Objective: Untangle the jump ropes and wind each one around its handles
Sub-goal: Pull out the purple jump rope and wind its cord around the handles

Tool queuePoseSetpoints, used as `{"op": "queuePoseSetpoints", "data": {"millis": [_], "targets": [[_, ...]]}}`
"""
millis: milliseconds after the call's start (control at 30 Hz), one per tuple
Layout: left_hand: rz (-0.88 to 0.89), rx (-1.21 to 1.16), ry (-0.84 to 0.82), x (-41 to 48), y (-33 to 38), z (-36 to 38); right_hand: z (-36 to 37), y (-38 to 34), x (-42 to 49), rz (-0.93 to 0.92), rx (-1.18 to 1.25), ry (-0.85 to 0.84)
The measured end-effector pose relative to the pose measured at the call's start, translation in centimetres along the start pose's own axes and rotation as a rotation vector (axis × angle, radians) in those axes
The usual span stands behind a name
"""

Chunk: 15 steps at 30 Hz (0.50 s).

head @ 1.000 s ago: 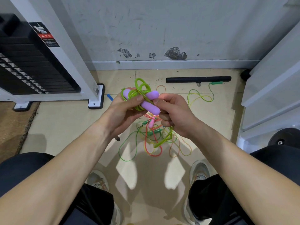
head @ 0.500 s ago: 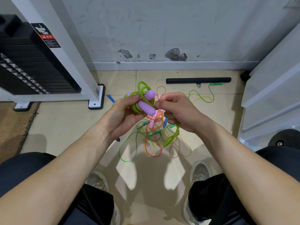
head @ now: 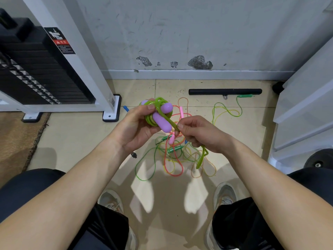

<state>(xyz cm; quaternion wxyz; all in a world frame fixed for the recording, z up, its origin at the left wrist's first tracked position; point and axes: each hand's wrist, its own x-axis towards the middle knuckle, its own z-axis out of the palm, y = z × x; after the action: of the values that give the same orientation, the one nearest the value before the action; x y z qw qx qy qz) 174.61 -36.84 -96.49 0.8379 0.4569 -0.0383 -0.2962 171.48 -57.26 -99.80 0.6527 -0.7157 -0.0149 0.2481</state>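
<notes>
Plainly, the left hand (head: pixel 137 127) clamps the purple handles (head: pixel 161 120) (coils already round them) so the right hand (head: pixel 201 136), pinching the green cord (head: pixel 203 156), can wind.

Warning label (head: pixel 60 41) on weight stack (head: pixel 36 69), print illegible

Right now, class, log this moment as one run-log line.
step: winding | left hand: grips handles | right hand: pinches green rope | pending: other ropes tangled
</notes>
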Motion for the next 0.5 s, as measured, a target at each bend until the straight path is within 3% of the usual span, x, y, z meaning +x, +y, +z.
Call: {"op": "queuePoseSetpoints", "data": {"millis": [300, 500], "targets": [[-0.082, 0.233, -0.084, 0.8, -0.7, -1.5, -0.2, 1.0, 0.3, -0.147, -0.315, 0.134], [-0.091, 0.306, 0.01, 0.9, -1.4, -1.1, 0.1, 2.4, 1.1, -0.15, -0.587, 0.291]]}}
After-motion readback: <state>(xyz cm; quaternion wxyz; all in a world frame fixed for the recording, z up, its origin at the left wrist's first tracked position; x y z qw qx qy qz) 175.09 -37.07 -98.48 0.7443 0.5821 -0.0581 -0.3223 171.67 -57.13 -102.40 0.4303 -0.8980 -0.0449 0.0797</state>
